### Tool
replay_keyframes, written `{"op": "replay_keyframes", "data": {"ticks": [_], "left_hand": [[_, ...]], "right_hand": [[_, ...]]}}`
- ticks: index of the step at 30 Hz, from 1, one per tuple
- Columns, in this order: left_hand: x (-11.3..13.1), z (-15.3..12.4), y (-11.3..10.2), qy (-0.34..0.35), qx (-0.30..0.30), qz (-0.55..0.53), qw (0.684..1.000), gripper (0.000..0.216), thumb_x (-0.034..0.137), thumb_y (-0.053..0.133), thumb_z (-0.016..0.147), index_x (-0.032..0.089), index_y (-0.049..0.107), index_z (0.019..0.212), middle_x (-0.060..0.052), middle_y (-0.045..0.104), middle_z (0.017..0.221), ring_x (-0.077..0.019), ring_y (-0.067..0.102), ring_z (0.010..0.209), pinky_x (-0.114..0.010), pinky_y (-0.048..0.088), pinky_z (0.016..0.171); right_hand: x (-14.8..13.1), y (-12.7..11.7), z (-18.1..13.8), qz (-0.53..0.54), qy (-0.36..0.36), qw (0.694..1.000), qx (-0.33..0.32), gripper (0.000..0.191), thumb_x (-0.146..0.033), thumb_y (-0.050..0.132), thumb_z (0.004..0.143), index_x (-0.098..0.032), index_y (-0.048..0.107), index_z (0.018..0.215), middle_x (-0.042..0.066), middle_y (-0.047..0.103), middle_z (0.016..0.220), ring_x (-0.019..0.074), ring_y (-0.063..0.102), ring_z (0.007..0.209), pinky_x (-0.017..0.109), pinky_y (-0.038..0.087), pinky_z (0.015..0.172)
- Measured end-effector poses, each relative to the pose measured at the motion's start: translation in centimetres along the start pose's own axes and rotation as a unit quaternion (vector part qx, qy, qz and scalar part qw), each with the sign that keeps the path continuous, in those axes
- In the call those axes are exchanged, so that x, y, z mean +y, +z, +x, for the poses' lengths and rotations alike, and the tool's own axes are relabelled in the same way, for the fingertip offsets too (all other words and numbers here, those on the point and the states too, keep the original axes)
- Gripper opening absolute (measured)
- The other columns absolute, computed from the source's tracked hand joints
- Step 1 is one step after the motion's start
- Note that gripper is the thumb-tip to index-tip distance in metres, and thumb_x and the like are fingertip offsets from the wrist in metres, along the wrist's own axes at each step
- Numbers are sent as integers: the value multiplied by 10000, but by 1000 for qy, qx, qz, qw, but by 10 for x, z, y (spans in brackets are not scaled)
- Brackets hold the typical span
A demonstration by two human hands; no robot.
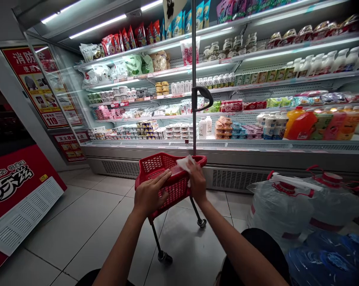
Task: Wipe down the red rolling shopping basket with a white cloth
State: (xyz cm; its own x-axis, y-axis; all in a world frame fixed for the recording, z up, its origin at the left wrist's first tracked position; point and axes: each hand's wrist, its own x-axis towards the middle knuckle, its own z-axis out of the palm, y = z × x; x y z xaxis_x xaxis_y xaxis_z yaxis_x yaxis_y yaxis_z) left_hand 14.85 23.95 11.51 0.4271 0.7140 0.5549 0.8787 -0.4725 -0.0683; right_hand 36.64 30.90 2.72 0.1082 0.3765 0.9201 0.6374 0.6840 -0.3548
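A red plastic basket with latticed sides (176, 191) forms the top of a small wheeled shopping cart in front of me. My left hand (151, 195) grips the near rim of this basket at its left part. At the right end of the same rim, my right hand (197, 182) presses a white wipe (185, 162) against the red plastic. The wipe is crumpled and partly covered by the fingers. Thin metal legs run down from the basket to caster wheels (165, 257) on the floor.
Behind the cart stands an open refrigerated display (155, 149) stocked with dairy cups, bottles and bags. A metal pole with a black handle (203, 99) rises in front of it. Large clear water jugs (282, 210) crowd the right; a red freezer (21, 190) stands left.
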Motion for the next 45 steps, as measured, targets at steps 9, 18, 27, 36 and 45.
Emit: {"op": "replay_keyframes", "data": {"ticks": [9, 18, 27, 36, 45], "left_hand": [[-13, -9, -4, 14, 12, -4, 1000, 705, 206, 589, 823, 425, 520, 1489, 71, 621, 1459, -216, 750, 990, -361, 587, 788], [-22, -16, -6, 14, 25, -9, 1000, 701, 193, 601, 821, 456, 539, 1467, 90, 654, 1416, -203, 753, 987, -342, 601, 815], [-22, -16, -8, 22, 21, -3, 1000, 672, 221, 615, 828, 421, 549, 1466, 78, 629, 1444, -214, 757, 967, -366, 599, 816], [-22, -16, -9, 24, 22, -14, 999, 705, 195, 599, 813, 425, 531, 1476, 81, 612, 1460, -206, 754, 1003, -355, 592, 826], [-22, -19, -2, 29, 49, -4, 998, 613, 234, 626, 792, 353, 632, 1393, 27, 710, 1345, -249, 753, 1020, -384, 590, 820]], "right_hand": [[16, -29, 27, 28, -106, 986, -122, 426, -176, 409, 1058, -321, 657, 1372, -23, 653, 1416, 203, 555, 1390, 505, 339, 1261], [0, -31, 18, 15, -84, 992, -96, 441, -189, 439, 1050, -332, 613, 1430, -8, 637, 1439, 222, 549, 1397, 506, 395, 1238], [-18, -18, -28, -9, -74, 996, -47, 496, -157, 415, 1073, -359, 497, 1519, -1, 621, 1449, 229, 511, 1424, 511, 402, 1225], [-6, -24, -49, -23, -75, 996, -43, 488, -176, 457, 1064, -375, 511, 1505, -5, 632, 1437, 244, 542, 1398, 526, 436, 1205], [-59, -11, 32, -1, -137, 977, -166, 413, -228, 448, 1073, -286, 588, 1457, 22, 651, 1428, 220, 529, 1415, 478, 394, 1237]]}}
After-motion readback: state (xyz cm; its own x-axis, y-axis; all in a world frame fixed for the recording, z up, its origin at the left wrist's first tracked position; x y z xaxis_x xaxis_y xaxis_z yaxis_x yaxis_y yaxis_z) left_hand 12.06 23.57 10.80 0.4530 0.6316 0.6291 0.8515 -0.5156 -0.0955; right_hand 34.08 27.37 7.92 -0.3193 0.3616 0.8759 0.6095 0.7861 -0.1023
